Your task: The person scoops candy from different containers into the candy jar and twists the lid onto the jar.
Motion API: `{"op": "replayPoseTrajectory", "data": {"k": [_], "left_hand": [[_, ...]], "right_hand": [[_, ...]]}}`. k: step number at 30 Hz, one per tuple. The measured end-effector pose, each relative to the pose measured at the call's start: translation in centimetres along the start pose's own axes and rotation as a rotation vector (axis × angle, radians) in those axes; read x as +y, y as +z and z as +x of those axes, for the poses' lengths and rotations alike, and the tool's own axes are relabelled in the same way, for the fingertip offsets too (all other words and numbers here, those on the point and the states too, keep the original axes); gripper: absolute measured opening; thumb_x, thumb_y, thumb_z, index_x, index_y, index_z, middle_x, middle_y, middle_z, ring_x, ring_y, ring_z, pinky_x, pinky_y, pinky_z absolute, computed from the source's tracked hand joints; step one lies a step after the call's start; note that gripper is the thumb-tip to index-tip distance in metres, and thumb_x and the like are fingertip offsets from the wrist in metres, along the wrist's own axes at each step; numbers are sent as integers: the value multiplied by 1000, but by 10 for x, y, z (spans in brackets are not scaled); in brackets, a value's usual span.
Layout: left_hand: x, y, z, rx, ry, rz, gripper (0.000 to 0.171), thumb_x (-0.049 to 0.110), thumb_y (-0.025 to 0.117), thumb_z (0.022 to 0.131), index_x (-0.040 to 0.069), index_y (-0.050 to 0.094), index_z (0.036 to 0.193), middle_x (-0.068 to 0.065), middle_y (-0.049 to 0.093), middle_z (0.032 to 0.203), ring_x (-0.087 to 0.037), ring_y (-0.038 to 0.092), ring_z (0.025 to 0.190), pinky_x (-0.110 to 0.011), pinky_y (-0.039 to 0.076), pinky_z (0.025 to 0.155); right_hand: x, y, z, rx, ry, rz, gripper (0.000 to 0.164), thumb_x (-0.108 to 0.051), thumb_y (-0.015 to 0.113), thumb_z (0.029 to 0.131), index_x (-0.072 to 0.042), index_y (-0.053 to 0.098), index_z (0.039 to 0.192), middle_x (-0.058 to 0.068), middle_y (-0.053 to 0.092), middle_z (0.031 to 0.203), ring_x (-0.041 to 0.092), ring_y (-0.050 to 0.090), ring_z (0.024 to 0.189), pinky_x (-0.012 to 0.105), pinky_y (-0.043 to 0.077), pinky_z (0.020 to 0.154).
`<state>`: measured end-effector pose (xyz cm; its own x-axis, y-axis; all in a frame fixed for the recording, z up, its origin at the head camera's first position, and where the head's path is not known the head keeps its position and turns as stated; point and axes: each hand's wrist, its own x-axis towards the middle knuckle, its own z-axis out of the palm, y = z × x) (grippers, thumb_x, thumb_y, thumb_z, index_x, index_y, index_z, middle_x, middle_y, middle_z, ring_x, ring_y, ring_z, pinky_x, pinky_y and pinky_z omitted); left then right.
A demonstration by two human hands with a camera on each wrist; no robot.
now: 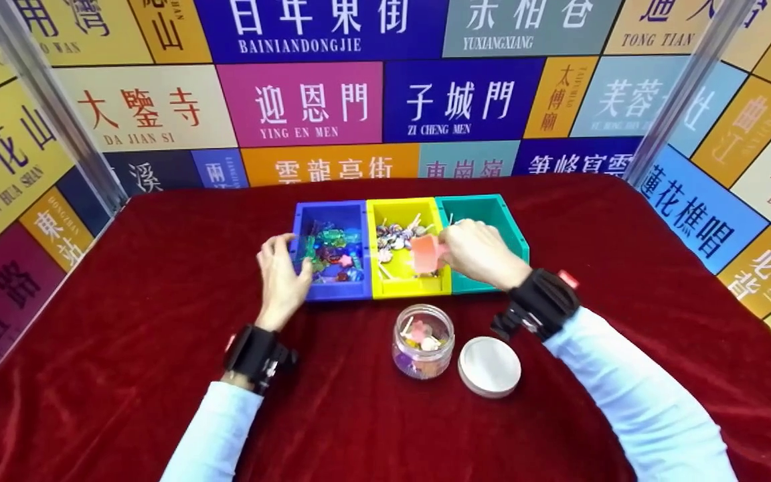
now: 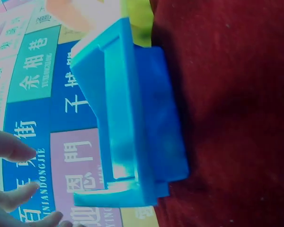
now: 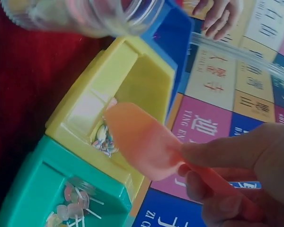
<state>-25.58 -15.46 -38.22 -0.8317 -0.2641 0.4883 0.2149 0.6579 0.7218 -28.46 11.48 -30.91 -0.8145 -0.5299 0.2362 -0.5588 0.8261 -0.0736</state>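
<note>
My right hand (image 1: 482, 253) grips the handle of a pink-orange scoop (image 3: 144, 142). In the head view the scoop's blade overlaps the yellow bin (image 1: 412, 288), which holds small lollipops (image 1: 395, 236). My left hand (image 1: 284, 278) is at the left side of the blue bin (image 1: 338, 290), fingers spread and relaxed. Colourful translucent pieces (image 1: 333, 235) and a pink star lie in that bin. In the left wrist view, those fingers (image 2: 19, 147) appear apart from the blue bin's outer wall (image 2: 156, 113). The green bin (image 3: 61, 163) holds pale lollipops (image 3: 75, 208).
A clear jar (image 1: 423, 361) with lollipops and a pink star inside stands uncovered in front of the yellow bin. Its white lid (image 1: 490, 367) lies just right of it. Dark red cloth (image 1: 359, 428) covers the table; a sign-patterned wall (image 1: 298, 100) rises behind.
</note>
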Motion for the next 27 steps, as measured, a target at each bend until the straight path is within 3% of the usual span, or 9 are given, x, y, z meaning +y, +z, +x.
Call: {"op": "replayPoseTrajectory", "data": {"k": [6,11,20,27], "left_hand": [[-6,0,2,-149,-134,98,55,1,49,83,-14,27,130,-34,37,124,-44,36,115,-46,28,101],[-9,1,4,-237,-169,151,52,-1,43,84,-18,25,130,-35,42,120,-44,41,113,-46,32,99],[-8,0,4,-274,-163,159,57,-9,41,75,-17,27,130,-34,44,119,-44,44,110,-47,35,96],[-9,1,4,-288,-175,151,60,-11,42,74,-16,26,131,-34,43,121,-43,43,111,-46,35,97]], "right_hand": [[-7,1,16,-103,43,-53,18,-10,58,79,-7,58,61,8,47,57,27,49,58,33,38,44],[-11,4,26,-138,46,-70,24,-8,55,80,-8,52,56,8,46,59,26,48,55,30,33,41],[-19,6,32,-112,-40,-161,21,-7,48,87,-3,60,70,11,53,63,31,54,63,43,48,54],[-27,9,41,-130,-49,-259,16,0,49,82,0,62,74,16,62,77,32,59,73,44,50,59]]}}
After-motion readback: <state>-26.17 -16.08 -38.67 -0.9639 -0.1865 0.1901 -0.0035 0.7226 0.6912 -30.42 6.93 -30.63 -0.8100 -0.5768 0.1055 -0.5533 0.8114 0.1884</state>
